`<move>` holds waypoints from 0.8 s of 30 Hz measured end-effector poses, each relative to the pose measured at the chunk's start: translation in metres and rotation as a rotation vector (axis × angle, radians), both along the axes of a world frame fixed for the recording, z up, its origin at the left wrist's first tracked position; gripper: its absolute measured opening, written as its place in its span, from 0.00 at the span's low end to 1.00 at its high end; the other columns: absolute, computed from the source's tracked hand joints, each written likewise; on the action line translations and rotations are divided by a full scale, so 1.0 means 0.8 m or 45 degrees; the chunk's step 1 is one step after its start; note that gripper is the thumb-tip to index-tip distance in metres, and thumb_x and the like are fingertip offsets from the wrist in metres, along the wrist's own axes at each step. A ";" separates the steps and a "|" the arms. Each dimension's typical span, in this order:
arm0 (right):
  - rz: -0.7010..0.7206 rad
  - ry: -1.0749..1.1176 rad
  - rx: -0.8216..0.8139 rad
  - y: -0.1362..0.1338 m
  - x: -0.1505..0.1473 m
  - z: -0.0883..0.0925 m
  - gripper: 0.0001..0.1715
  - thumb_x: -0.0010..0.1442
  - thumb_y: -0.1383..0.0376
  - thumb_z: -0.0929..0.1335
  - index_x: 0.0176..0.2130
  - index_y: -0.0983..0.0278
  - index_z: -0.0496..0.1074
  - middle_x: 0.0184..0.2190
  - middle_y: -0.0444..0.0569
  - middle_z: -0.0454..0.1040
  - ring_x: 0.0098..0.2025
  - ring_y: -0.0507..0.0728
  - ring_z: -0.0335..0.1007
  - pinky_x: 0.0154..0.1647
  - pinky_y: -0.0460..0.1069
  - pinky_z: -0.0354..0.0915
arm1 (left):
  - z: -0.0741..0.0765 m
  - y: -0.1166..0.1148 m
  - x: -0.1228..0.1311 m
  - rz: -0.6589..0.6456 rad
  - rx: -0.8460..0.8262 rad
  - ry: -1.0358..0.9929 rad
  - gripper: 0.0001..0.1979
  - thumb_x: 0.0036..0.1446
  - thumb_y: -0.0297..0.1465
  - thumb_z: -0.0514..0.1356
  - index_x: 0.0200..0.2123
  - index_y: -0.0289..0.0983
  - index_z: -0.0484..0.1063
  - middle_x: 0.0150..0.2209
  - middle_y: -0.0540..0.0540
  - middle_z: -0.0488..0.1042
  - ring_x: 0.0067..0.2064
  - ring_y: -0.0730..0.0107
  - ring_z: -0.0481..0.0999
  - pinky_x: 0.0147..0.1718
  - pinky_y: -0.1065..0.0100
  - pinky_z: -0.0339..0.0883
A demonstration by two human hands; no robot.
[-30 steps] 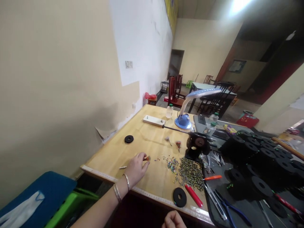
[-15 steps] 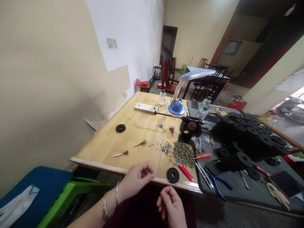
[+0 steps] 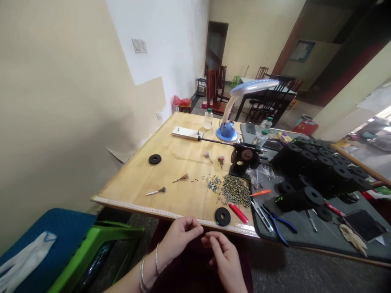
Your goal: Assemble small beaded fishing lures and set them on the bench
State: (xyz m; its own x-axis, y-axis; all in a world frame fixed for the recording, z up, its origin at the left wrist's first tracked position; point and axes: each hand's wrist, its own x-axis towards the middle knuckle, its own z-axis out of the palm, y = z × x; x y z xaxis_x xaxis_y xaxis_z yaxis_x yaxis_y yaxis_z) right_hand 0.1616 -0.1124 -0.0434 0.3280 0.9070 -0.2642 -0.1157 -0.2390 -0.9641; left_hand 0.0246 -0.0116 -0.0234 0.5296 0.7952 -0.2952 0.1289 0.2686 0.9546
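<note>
My left hand (image 3: 181, 237) is held just in front of the table's near edge (image 3: 159, 211), fingers curled into a pinch; bangles sit on its wrist. My right hand (image 3: 225, 256) is beside it, with its curled fingertips almost meeting those of the left. Whatever lies between the fingers is too small to make out. Nearest on the wooden table are a black disc (image 3: 222, 216), a red tool (image 3: 239, 213) and a pile of striped beads (image 3: 236, 191). Two small tufted pins (image 3: 155, 191) (image 3: 181, 178) lie further left.
A second black disc (image 3: 154, 159), a blue desk lamp (image 3: 227, 132) and a black winding machine (image 3: 245, 156) stand further back. A dark tray (image 3: 305, 240) on the right holds black spools (image 3: 320, 171), blue pliers (image 3: 279, 221) and an orange tool (image 3: 260, 193). A green stool (image 3: 100, 244) and a blue seat (image 3: 45, 240) stand at the left.
My left hand has drawn back from the table, where it left a tufted pin, and now meets my right hand, which rose into view, below the table's edge. The view has tilted down.
</note>
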 end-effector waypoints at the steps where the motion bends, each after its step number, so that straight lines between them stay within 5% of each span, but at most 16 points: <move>1: -0.041 -0.032 0.013 -0.002 0.006 0.003 0.26 0.56 0.47 0.67 0.40 0.66 0.75 0.34 0.57 0.79 0.36 0.61 0.75 0.19 0.43 0.65 | 0.000 0.001 -0.001 -0.003 0.012 0.008 0.14 0.46 0.39 0.65 0.21 0.34 0.69 0.20 0.54 0.66 0.26 0.73 0.62 0.29 0.71 0.56; 7: -0.205 -0.021 0.127 0.001 0.022 0.028 0.25 0.55 0.51 0.70 0.46 0.65 0.73 0.44 0.60 0.78 0.44 0.65 0.74 0.22 0.46 0.69 | 0.000 -0.002 -0.004 -0.050 0.053 0.021 0.14 0.47 0.38 0.64 0.21 0.34 0.69 0.20 0.53 0.66 0.25 0.73 0.62 0.29 0.71 0.57; 13: 0.091 0.250 0.125 0.027 -0.005 0.032 0.27 0.52 0.52 0.72 0.47 0.64 0.71 0.39 0.55 0.77 0.39 0.60 0.74 0.31 0.48 0.70 | 0.002 -0.010 -0.006 0.012 0.227 0.093 0.11 0.49 0.35 0.63 0.21 0.35 0.70 0.20 0.51 0.69 0.25 0.71 0.64 0.27 0.71 0.57; 19: 0.356 0.166 0.081 0.039 -0.011 -0.001 0.26 0.54 0.46 0.69 0.36 0.67 0.71 0.17 0.41 0.69 0.17 0.48 0.60 0.20 0.43 0.56 | -0.003 -0.011 -0.012 0.090 0.369 0.267 0.08 0.48 0.30 0.60 0.21 0.34 0.72 0.19 0.51 0.68 0.23 0.71 0.63 0.24 0.71 0.55; 24: 0.440 0.051 0.015 0.047 -0.004 -0.044 0.29 0.47 0.41 0.70 0.26 0.64 0.67 0.12 0.40 0.65 0.14 0.47 0.54 0.17 0.43 0.49 | 0.001 -0.007 -0.015 0.041 0.408 0.321 0.05 0.46 0.25 0.60 0.21 0.34 0.74 0.20 0.51 0.69 0.25 0.71 0.64 0.24 0.72 0.54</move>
